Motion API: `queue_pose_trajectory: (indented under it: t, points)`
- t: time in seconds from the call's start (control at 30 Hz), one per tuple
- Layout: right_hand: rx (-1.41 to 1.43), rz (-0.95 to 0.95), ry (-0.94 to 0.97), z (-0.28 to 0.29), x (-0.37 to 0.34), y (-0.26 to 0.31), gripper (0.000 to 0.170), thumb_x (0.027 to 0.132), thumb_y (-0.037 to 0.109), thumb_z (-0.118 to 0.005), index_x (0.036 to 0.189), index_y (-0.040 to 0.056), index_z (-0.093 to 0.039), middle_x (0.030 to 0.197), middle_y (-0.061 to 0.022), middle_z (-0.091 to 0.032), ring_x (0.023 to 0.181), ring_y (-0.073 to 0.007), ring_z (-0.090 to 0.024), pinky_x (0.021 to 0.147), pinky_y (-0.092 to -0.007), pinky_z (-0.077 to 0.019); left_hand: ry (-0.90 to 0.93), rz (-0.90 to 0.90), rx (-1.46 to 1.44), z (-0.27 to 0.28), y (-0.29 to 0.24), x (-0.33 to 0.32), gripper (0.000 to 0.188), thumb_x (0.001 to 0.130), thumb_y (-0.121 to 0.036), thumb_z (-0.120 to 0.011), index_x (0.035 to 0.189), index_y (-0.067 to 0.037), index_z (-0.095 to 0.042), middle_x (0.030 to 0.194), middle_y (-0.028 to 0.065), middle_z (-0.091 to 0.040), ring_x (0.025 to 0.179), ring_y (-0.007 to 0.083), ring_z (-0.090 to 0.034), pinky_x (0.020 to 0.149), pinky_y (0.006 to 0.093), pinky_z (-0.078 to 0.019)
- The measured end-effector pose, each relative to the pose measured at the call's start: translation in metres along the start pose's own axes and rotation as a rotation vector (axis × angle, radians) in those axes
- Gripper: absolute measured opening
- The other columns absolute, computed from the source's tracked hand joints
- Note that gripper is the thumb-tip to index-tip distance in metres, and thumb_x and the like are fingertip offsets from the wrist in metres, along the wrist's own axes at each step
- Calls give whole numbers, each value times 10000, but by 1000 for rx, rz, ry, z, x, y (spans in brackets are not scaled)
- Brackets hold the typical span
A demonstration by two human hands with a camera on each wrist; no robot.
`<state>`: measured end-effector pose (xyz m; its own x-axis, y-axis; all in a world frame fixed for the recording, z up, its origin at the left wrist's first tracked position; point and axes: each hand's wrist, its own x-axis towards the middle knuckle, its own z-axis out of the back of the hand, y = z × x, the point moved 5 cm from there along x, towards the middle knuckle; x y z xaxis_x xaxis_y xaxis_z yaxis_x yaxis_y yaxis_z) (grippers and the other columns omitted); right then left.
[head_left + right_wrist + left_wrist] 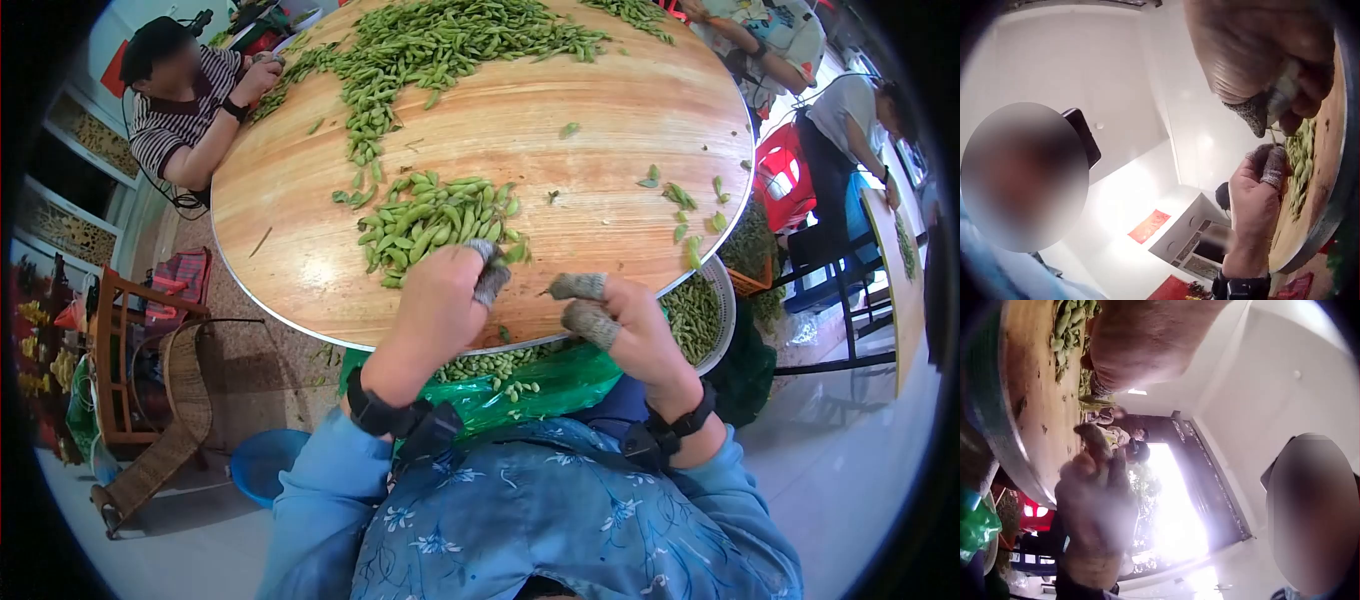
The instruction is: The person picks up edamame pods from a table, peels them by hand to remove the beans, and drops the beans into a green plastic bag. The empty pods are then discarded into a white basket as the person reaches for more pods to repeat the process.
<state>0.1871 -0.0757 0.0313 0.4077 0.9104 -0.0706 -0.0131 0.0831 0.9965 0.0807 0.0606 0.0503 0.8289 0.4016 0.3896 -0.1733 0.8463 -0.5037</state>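
Observation:
My left hand (440, 290), with grey knit covers on its thumb and forefinger, pinches a green soybean pod (517, 252) at the near edge of a small pod heap (430, 225). The pod (1099, 400) shows at those fingertips in the left wrist view too. To the right, my right hand (635, 325) is held over the table's front edge. Its covered thumb and forefinger are straight and apart, with a dark speck at the forefinger's tip; its other fingers bend underneath. Below the edge, shelled green beans (490, 365) lie on a green plastic bag (545, 385) at my lap.
A large pod pile (430, 50) covers the far part of the round wooden table (560, 180). Loose pods (680, 195) lie at its right. Beside my right arm stands a white basket (722, 300) of green pods. A person (190, 110) sits at the left; a blue basin (262, 465) is on the floor.

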Motion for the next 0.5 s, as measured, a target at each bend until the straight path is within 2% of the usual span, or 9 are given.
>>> queue_pose_trajectory:
  t: [0.1, 0.23, 0.5]
  points:
    - [117, -50, 88, -20, 10, -6, 208, 807, 76, -562, 981, -38, -560, 847, -32, -603, 764, -78, -526, 693, -228, -439, 2, -44, -20, 7, -16, -14, 183, 678, -70, -599, 835, 1, -537, 738, 155, -541, 686, 321, -522, 573, 402, -419]
    - [283, 0, 175, -33, 10, 3, 143, 824, 75, -541, 928, -18, -574, 844, -26, -604, 759, -76, -526, 689, -225, -436, 6, -79, -14, 8, -22, -26, 223, 668, -49, -629, 847, 15, -513, 707, 170, -540, 650, 339, -534, 566, 389, -424]
    - [319, -5, 178, -35, 3, 5, 104, 836, 87, -533, 864, -10, -558, 785, -3, -577, 726, -67, -509, 653, -214, -424, 40, -126, -17, 9, -27, -33, 204, 646, -39, -611, 817, -2, -507, 671, 154, -518, 622, 334, -518, 534, 393, -413]
